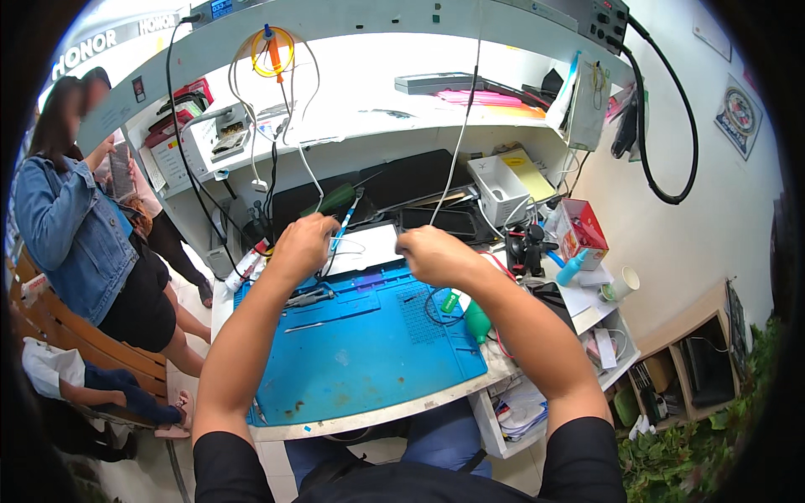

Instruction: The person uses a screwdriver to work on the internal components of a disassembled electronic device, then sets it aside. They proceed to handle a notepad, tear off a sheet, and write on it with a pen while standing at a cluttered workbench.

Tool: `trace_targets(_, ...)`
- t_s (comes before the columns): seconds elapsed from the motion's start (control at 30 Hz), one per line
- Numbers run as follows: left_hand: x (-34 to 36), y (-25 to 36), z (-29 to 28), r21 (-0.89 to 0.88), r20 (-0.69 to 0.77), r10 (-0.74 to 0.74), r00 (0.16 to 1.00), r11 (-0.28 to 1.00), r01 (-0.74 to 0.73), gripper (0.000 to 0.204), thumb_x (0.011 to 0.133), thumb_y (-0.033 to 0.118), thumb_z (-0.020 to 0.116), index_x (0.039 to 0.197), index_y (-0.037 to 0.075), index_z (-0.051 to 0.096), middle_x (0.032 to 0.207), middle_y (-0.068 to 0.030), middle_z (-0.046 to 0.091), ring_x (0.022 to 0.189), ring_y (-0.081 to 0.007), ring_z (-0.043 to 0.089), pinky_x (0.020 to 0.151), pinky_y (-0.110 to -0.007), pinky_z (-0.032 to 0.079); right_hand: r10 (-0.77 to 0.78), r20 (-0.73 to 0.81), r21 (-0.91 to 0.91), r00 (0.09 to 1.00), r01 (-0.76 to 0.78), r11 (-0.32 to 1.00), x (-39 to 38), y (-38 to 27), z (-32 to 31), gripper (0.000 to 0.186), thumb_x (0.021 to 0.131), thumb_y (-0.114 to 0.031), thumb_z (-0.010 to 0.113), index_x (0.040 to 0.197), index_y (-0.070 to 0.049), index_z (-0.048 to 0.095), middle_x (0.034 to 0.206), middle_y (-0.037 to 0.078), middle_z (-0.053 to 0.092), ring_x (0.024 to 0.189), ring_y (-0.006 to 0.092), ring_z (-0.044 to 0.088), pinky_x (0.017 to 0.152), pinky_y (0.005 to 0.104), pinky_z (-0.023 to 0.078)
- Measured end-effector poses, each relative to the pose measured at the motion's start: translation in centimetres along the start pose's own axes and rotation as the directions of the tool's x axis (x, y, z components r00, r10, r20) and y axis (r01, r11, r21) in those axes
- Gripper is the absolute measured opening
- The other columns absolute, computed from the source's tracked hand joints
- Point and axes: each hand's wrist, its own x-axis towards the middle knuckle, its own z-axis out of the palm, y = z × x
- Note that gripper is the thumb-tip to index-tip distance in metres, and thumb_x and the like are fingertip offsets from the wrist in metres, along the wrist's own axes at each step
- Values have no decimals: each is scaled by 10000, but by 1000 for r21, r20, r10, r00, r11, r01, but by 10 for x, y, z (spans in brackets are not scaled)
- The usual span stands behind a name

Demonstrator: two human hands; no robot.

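My left hand (303, 245) is closed above the back left of a blue repair mat (360, 356). A thin white cable (352, 244) loops out from its fingers. To its right, my right hand (438, 256) is curled closed, back of the hand up. Its fingertips are hidden, so what it grips cannot be made out. A second white cable (459, 134) hangs from overhead and runs down behind this hand. Between both hands lies a flat white box or panel (369, 250). A blue-handled tool (347, 220) leans just beside the left hand.
Pliers or tweezers (309, 297) and a thin metal tool (303, 327) rest on the mat. A green air blower (477, 322) stands at my right forearm. A white box (501, 191), a red box (582, 230) and a paper cup (624, 284) crowd the right. People (80, 218) are at left.
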Motion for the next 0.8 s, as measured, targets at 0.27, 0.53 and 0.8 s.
trace_targets(0.27, 68, -6, 53, 257, 111, -68, 991, 966, 38, 358, 765, 312, 922, 1022, 99, 792, 1009, -137, 769, 985, -373, 770, 879, -492, 616, -46, -288, -408, 957, -79, 909, 107, 59, 16, 189, 806, -5, 748, 994, 14, 757, 1101, 171, 746, 1120, 366, 709, 948, 468, 618)
trace_targets(0.53, 84, 5, 55, 220, 223, 29, 974, 972, -79, 239, 814, 130, 807, 1046, 81, 782, 1104, -152, 745, 1074, -381, 754, 907, -511, 626, -272, -118, -629, 955, 140, 765, 116, 92, 19, 274, 779, -191, 873, 986, -39, 780, 1057, 126, 755, 1084, 327, 723, 875, 419, 623)
trace_targets(0.8, 91, -13, 62, 308, 291, 27, 956, 944, -120, 366, 774, 18, 743, 1125, 111, 789, 1147, -126, 737, 1084, -389, 749, 920, -512, 625, -311, -148, -586, 939, 170, 792, 130, 96, -7, 262, 777, -225, 872, 960, -64, 776, 1038, 102, 763, 1082, 302, 732, 881, 426, 641)
